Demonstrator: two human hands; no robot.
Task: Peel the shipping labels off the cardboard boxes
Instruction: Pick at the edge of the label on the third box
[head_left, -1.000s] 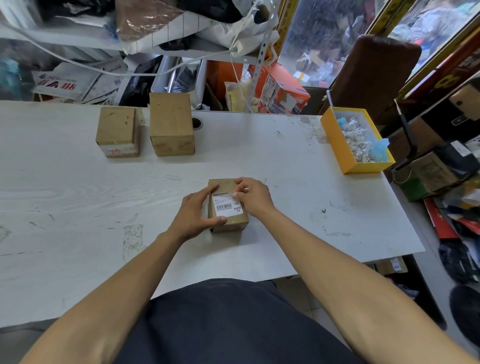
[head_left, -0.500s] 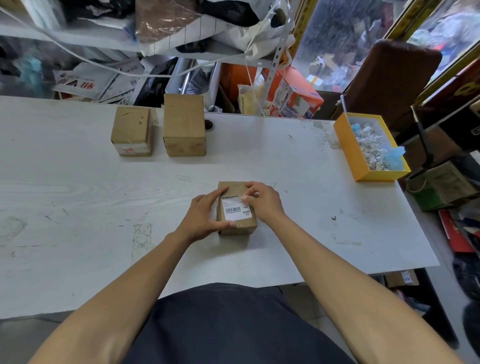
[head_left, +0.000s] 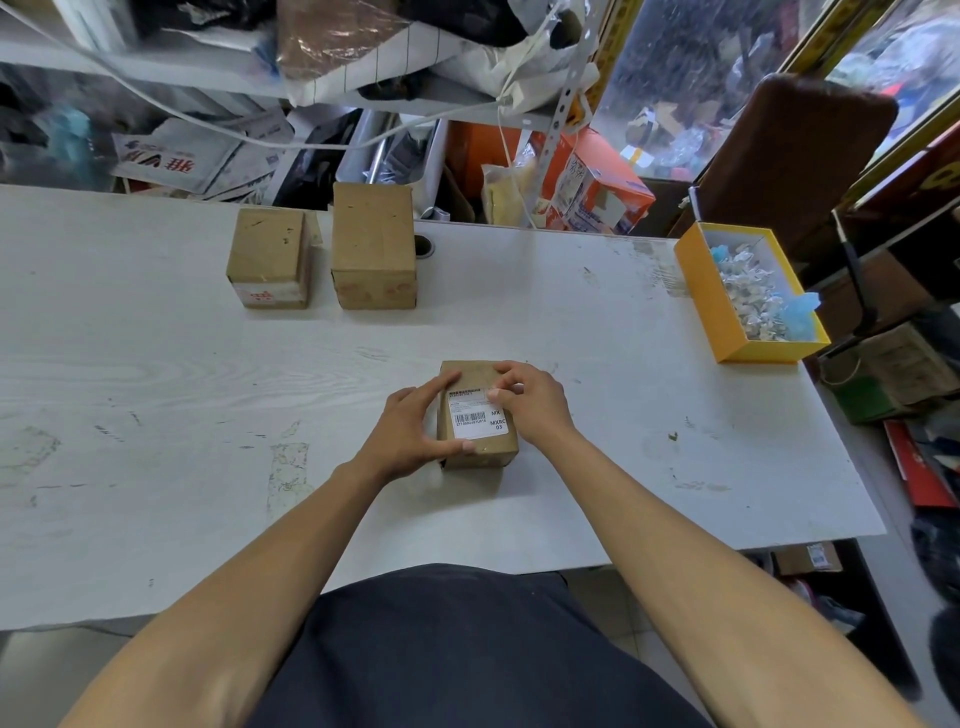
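A small cardboard box (head_left: 485, 451) lies on the white table (head_left: 156, 415) in front of me, with a white barcode shipping label (head_left: 475, 418) on its top. My left hand (head_left: 410, 434) grips the box's left side, thumb on its near top edge. My right hand (head_left: 535, 402) rests on the box's right side, its fingertips pinched at the label's far right corner. Two more cardboard boxes stand at the back of the table: a shorter one (head_left: 267, 260) and a taller one (head_left: 373, 244) beside it.
A yellow tray (head_left: 698, 283) holding crumpled white and blue scraps sits at the table's right edge. Shelving piled with papers, bags and cables runs behind the table. A brown chair back (head_left: 789, 156) and stacked goods crowd the right side.
Both hands have stayed on the small box. My right fingertips have closed in onto the label's far right corner. The camera has shifted slightly.
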